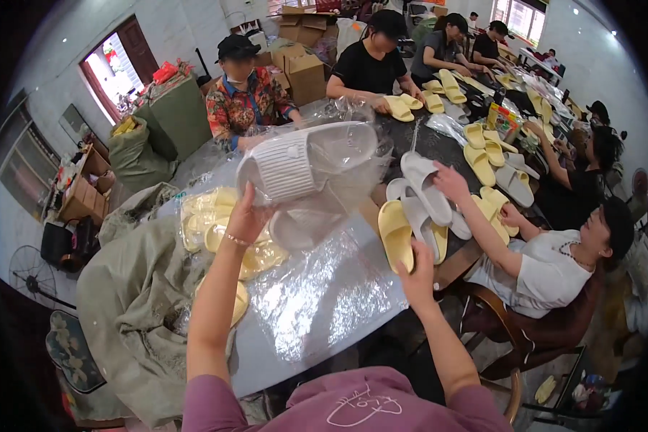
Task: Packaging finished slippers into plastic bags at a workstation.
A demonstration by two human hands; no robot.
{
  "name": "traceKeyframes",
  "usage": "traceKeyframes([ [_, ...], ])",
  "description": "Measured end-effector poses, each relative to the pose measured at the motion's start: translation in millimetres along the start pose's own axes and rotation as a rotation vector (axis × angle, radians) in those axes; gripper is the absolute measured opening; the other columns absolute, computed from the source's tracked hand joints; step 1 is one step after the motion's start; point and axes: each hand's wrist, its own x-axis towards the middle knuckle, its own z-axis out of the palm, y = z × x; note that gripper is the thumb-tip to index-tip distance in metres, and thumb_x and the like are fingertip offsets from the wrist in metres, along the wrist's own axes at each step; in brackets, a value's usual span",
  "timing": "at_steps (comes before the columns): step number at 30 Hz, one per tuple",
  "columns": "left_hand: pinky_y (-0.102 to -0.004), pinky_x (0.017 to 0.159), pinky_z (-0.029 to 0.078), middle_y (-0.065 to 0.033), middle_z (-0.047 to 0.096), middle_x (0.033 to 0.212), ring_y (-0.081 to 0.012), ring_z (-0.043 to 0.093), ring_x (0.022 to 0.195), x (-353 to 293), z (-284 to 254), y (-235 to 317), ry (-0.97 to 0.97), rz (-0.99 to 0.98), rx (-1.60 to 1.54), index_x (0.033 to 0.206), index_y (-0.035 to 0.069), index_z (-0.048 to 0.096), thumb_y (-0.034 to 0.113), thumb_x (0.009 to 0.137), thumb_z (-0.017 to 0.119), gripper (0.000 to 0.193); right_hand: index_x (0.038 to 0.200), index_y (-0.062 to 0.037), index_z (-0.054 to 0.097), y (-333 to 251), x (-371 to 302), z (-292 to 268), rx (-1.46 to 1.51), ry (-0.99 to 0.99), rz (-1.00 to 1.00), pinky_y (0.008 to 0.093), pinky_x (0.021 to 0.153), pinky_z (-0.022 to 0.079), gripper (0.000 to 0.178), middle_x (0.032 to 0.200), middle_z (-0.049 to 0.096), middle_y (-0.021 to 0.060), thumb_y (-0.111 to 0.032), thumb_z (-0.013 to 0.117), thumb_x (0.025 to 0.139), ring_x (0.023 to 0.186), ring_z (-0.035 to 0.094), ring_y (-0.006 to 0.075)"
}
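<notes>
My left hand (246,219) is raised over the table, closed on a clear plastic bag (338,180) with white slippers in it. One white slipper (284,169) with a ribbed strap shows plainly; another white slipper (306,225) hangs below it. My right hand (416,277) grips the heel end of a yellow slipper (394,229) at the table's right edge. Beside that lie grey slippers (414,216). A co-worker's hand (450,181) touches an upper grey slipper (426,189) there.
Bagged yellow slippers (219,223) lie at the left on the pale tabletop (324,345), near a loose clear plastic sheet (309,295). A large grey-green sack (144,302) bulges at the left. Co-workers sit around a dark table with more slippers (482,162). A wooden chair (493,306) stands right.
</notes>
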Motion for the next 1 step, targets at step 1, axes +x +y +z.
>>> traceKeyframes([
  [1,-0.0494,0.099,0.037,-0.0083,0.030,0.142,-0.0345,0.042,0.121,-18.3,1.4,-1.5,-0.069,0.001,-0.024,0.139,0.008,0.019,0.045,0.089,0.048,0.069,0.119,-0.0033,0.044,-9.1,6.1,1.2,0.025,0.086,0.009,0.0380,0.098,0.030,0.052,0.118,0.047,0.0131,-0.017,0.068,0.075,0.112,0.043,0.0279],
])
